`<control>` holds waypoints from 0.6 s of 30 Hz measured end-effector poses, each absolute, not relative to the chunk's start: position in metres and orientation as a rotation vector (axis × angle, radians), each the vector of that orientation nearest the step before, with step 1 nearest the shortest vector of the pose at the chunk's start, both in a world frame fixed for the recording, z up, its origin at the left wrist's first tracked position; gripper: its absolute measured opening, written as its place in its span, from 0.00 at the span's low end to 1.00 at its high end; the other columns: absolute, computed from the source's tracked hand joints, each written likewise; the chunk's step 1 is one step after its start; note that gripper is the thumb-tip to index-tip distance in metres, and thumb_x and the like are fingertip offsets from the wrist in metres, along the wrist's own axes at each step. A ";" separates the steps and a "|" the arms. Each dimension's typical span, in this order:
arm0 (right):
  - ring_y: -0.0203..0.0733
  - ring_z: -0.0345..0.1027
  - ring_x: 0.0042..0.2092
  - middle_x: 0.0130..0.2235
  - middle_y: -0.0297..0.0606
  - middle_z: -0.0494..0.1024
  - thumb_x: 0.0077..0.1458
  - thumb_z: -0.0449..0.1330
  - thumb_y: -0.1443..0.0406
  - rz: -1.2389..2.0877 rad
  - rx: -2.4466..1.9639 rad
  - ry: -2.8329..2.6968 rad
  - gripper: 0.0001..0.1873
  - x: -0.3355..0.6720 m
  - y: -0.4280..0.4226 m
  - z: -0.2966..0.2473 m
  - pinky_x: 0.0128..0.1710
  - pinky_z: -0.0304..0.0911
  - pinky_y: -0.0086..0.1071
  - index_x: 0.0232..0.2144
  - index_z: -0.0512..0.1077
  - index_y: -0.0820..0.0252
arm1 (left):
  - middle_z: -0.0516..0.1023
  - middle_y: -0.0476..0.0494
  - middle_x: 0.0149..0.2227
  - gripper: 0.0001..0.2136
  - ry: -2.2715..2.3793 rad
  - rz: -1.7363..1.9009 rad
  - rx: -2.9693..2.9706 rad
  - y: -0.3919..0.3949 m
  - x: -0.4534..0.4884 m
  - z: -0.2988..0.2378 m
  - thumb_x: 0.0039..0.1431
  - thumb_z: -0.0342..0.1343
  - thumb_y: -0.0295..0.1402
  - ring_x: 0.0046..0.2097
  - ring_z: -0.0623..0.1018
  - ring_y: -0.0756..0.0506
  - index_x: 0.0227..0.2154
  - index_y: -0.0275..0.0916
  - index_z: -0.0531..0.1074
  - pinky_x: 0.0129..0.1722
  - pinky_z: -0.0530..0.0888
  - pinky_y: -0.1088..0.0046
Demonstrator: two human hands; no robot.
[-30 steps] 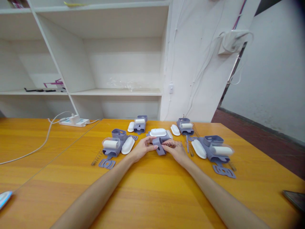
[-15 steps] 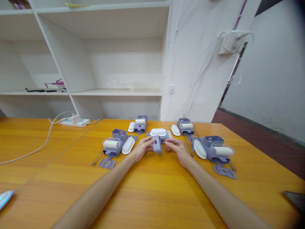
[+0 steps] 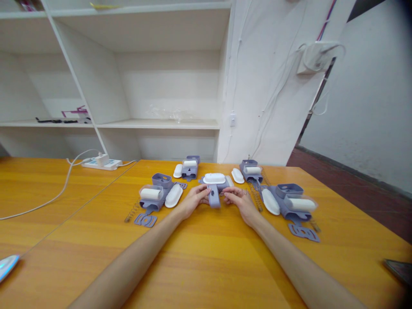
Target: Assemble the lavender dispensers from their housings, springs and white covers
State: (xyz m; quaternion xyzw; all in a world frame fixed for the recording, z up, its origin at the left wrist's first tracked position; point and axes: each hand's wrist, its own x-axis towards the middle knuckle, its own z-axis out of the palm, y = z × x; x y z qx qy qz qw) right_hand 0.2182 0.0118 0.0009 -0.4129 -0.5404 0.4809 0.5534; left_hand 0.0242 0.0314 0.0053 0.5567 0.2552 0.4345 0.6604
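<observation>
My left hand [image 3: 197,200] is closed on a grey-purple plastic housing [image 3: 213,196], held tilted just above the table with an opening in its face. Close by on the right, my right hand [image 3: 240,201] pinches a thin metal spring [image 3: 222,192], mostly hidden by the fingers, with its tip near the housing. Behind both hands lies another grey-purple piece with a white oval lid [image 3: 214,178] on it. A loose coil spring [image 3: 256,200] rests on the table beside my right hand.
Sets of grey-purple bodies with white rollers lie around: left [image 3: 151,194], back left [image 3: 189,164], back right [image 3: 252,170] and right [image 3: 300,204]. White oval covers [image 3: 174,196] and flat cut-out plates [image 3: 304,232] lie beside them. A power strip [image 3: 109,164] sits at the back left.
The housing in my left hand has shifted slightly to the right and turned a little. My right hand stays almost in place, still pinching.
</observation>
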 end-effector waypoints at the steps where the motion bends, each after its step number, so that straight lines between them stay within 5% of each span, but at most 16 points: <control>1: 0.36 0.67 0.26 0.24 0.36 0.75 0.43 0.64 0.58 1.139 -0.973 -1.272 0.14 0.218 0.012 0.001 0.28 0.61 0.29 0.30 0.74 0.62 | 0.72 0.42 0.35 0.18 0.582 0.997 1.258 0.031 0.025 0.005 0.52 0.57 0.40 0.33 0.74 0.50 0.44 0.35 0.68 0.34 0.71 0.73; 18: 0.36 0.66 0.25 0.22 0.36 0.75 0.43 0.64 0.56 1.021 -1.060 -1.330 0.16 0.214 0.008 0.005 0.27 0.60 0.29 0.31 0.74 0.63 | 0.72 0.41 0.38 0.21 0.621 1.049 1.365 0.029 0.025 0.004 0.50 0.60 0.39 0.38 0.75 0.46 0.45 0.36 0.64 0.35 0.73 0.69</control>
